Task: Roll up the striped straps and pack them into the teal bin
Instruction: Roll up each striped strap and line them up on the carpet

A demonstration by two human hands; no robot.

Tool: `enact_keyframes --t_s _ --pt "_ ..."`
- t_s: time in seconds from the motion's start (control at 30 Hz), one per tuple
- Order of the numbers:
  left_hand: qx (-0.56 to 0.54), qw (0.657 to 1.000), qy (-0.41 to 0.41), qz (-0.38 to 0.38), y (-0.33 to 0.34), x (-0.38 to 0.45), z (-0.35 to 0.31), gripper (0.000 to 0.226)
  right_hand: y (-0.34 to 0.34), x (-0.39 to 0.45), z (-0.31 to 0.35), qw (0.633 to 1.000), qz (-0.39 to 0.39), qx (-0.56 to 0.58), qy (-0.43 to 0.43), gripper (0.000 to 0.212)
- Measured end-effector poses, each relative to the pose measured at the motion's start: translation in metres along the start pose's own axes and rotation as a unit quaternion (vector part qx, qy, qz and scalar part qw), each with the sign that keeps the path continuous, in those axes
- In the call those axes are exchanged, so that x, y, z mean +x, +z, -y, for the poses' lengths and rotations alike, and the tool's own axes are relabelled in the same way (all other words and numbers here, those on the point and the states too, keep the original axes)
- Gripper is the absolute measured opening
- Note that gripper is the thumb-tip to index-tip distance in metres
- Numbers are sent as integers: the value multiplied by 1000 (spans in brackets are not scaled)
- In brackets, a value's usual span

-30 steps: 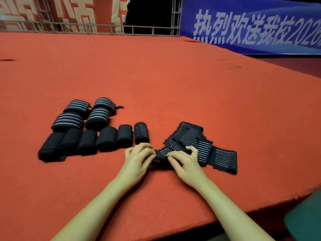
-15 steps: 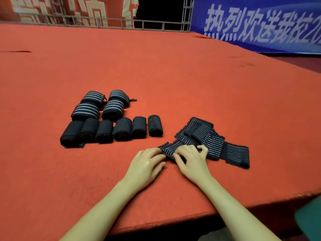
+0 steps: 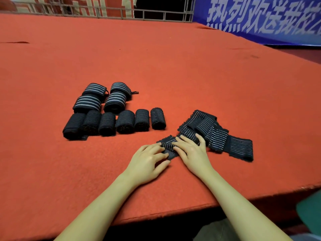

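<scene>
I have only the one view, from the camera on my head. It looks forward and down over the near edge of the red felt table (image 3: pixel 173 66), wide enough to bend the far edge. My left hand (image 3: pixel 147 164) and right hand (image 3: pixel 192 153) sit close below the lens, forearms running in from the bottom. Farther off it reaches the metal railing (image 3: pixel 121 12) and the blue banner (image 3: pixel 260 16). A teal bin (image 3: pixel 311 216) shows at the lower right corner.
</scene>
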State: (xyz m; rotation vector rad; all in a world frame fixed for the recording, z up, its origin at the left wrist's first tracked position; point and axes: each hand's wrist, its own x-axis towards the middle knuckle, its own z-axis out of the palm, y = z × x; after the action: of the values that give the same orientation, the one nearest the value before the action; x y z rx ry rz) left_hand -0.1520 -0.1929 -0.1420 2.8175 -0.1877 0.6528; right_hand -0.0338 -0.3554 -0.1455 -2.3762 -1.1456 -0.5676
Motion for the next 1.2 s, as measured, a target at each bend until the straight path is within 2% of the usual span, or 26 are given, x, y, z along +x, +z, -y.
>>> enact_keyframes --t_s 0.17,0.33,0.43,0.57,0.7,0.77,0.83,0.9,1.03,1.1,1.2 --pt "3 1000 -17 24 1 -5 1 39 -4 -4 -3 988 -129 4 89 37" --pt "16 999 0 45 -2 -1 0 32 -18 3 -9 971 -184 -30 150 32" --pt "-9 999 -9 48 -1 1 5 39 -21 6 -12 974 -172 -19 148 27" --pt "-42 996 -14 81 -1 6 14 51 -16 1 -16 988 -110 -12 113 27" --pt "-55 994 -16 90 -4 15 23 50 -23 0 -15 998 -53 -40 11 34" --pt "-68 994 -11 87 -2 15 25 48 -22 -3 -13 999 0 -29 -37 38" --pt "-61 995 -8 82 3 15 22 44 -18 -8 -12 998 50 -22 -38 47" --pt "-43 997 -6 69 8 16 16 40 -14 -13 -12 997 68 -4 -29 57" --pt "-102 992 -74 -17 4 23 12 38 -13 -11 -6 994 47 90 -30 54" --pt "-138 985 -95 -45 -2 27 12 37 -13 -8 -2 994 -5 101 -36 40" --pt "-152 983 -74 -69 -12 34 7 31 -14 -1 0 990 -85 104 -43 18"
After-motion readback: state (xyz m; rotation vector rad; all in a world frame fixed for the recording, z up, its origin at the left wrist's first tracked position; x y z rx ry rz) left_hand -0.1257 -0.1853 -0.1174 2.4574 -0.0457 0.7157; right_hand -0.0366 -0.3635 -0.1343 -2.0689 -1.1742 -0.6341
